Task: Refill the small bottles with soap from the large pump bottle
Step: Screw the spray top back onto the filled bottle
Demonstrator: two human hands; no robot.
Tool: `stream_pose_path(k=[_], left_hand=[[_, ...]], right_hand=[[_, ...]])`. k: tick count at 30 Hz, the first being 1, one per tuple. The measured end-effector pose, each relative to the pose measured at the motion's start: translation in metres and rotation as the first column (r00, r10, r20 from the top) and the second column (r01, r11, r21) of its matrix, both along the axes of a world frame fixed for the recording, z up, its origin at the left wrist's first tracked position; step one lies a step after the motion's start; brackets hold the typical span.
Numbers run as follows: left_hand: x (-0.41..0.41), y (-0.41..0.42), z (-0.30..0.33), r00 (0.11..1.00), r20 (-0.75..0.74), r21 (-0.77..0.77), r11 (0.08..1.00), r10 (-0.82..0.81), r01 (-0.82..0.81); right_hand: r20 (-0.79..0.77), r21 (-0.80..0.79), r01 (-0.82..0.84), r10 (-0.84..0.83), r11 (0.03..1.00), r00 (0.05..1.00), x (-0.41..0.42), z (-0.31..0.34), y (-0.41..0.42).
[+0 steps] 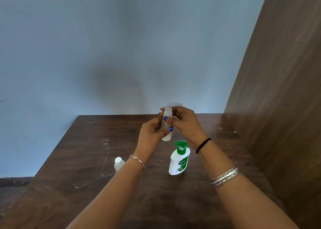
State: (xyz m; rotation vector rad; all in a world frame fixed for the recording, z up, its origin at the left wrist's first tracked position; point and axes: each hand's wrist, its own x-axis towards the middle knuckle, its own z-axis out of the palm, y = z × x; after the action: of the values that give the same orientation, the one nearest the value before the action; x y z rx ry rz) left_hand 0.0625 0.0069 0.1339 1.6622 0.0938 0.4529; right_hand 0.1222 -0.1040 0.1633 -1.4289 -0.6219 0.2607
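While a capped small clear plastic bottle (119, 163) is standing at left, another translucent small bottle (166, 124) is being gripped by the left hand (152, 131); its top is being pinched by the right hand (186, 123), above the table (soap could be spilled if tilted), beside the white green-topped pump bottle (178, 161).

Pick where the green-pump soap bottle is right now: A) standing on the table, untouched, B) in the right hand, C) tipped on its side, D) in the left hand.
A: the green-pump soap bottle stands upright on the table below the hands, while the left hand and right hand both grip a small clear bottle.
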Motion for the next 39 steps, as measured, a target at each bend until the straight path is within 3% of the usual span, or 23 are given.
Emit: stream_pose_path(k=[3,8,14,20,30,34,39], left_hand=[[-0.001,-0.004,-0.004,1.000,-0.005,-0.026,1.000,0.002,-0.002],[0.000,0.004,-0.001,0.998,-0.030,-0.018,0.998,-0.060,0.060],[-0.004,-0.004,-0.007,0.997,0.003,-0.017,0.997,0.071,-0.071],[-0.007,-0.012,-0.009,0.959,0.051,0.087,0.956,0.278,-0.281],[-0.011,-0.012,-0.027,0.888,0.062,0.176,0.871,0.455,-0.459],[-0.015,-0.007,-0.035,0.892,0.030,0.140,0.882,0.450,-0.450],[-0.030,0.026,-0.059,0.949,-0.133,0.188,0.947,0.286,-0.259]], right_hand=[[0.026,-0.033,0.137,-0.136,0.990,0.990,-0.002,-0.004,0.005],[-0.034,0.029,-0.160,0.161,0.987,0.986,0.003,-0.005,-0.005],[0.032,-0.077,0.131,-0.129,0.988,0.991,-0.001,-0.009,0.008],[0.063,-0.096,0.292,-0.287,0.952,0.956,-0.013,-0.017,0.023],[0.117,-0.143,0.503,-0.490,0.852,0.864,-0.035,-0.039,0.051],[0.057,-0.167,0.425,-0.421,0.890,0.905,-0.037,-0.046,0.052],[0.100,-0.310,0.255,-0.236,0.916,0.967,-0.023,-0.065,0.054]])
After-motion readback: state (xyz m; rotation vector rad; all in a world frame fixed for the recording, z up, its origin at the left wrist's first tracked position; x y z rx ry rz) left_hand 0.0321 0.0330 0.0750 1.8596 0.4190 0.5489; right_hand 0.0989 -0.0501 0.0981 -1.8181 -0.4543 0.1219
